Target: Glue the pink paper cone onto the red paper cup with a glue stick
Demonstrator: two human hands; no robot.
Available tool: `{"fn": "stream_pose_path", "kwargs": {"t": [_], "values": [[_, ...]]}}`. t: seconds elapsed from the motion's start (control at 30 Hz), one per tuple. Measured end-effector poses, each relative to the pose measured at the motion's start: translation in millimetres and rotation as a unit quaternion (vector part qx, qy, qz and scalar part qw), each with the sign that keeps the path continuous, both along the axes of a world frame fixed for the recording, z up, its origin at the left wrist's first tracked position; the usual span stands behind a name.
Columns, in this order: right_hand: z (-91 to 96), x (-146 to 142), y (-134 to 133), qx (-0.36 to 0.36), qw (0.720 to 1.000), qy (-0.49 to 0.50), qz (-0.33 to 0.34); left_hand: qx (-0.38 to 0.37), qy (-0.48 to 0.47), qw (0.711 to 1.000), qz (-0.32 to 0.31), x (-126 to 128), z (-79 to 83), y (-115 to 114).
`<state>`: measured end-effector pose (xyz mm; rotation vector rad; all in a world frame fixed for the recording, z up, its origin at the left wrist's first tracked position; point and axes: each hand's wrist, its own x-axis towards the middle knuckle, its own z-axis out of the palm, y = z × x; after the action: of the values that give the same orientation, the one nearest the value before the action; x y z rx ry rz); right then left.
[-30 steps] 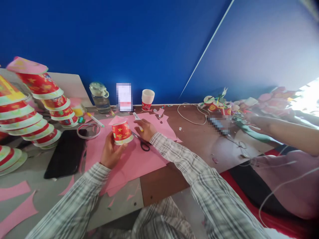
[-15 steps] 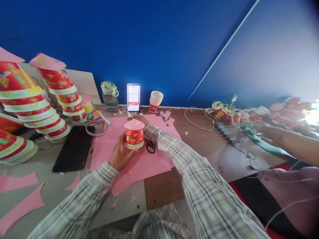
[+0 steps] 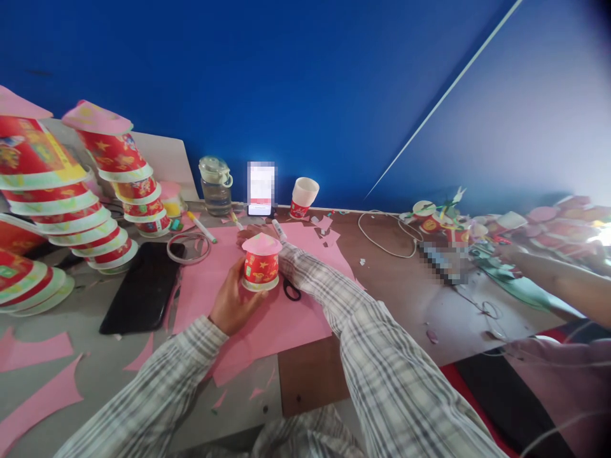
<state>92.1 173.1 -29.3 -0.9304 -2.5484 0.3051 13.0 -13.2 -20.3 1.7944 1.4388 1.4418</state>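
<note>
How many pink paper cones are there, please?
3 pink paper cones: one on the red paper cup in the left hand, one atop each tall red cup stack, far left. Blurred clutter at right may hide others.

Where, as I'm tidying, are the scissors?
In the head view, the scissors' handle shows on the pink paper, right of the red cup in the left hand.

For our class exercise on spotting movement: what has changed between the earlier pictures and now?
The right hand has moved forward and left, from beside the red cup to behind it; its grip is hidden. The cup, held in the left hand throughout, is more upright. The scissors, bottle and pink paper stayed put.
</note>
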Motion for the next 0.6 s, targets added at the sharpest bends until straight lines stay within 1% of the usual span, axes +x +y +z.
{"fn": "stream_pose_path", "kwargs": {"t": [0.07,0.23,0.4,0.5,0.6], "values": [[0.4,-3.3,2.9,-0.004,0.999,-0.033,0.018,-0.003,0.0,1.0,0.001,0.3,0.3,0.2],[6.8,-7.7,0.3,0.003,0.998,-0.061,0.021,-0.001,0.004,1.0,0.009,1.7,5.3,-0.6],[15.6,-10.3,-2.2,0.01,0.998,-0.064,0.018,-0.002,0.022,0.999,0.028,0.8,5.3,-1.3],[19.6,-13.3,-2.6,0.015,0.998,-0.055,0.014,-0.001,0.014,1.0,0.024,0.5,4.1,-1.4],[22.4,-19.3,-6.5,0.024,0.999,-0.033,0.012,0.002,0.004,1.0,0.018,1.6,6.2,-2.7]]}}
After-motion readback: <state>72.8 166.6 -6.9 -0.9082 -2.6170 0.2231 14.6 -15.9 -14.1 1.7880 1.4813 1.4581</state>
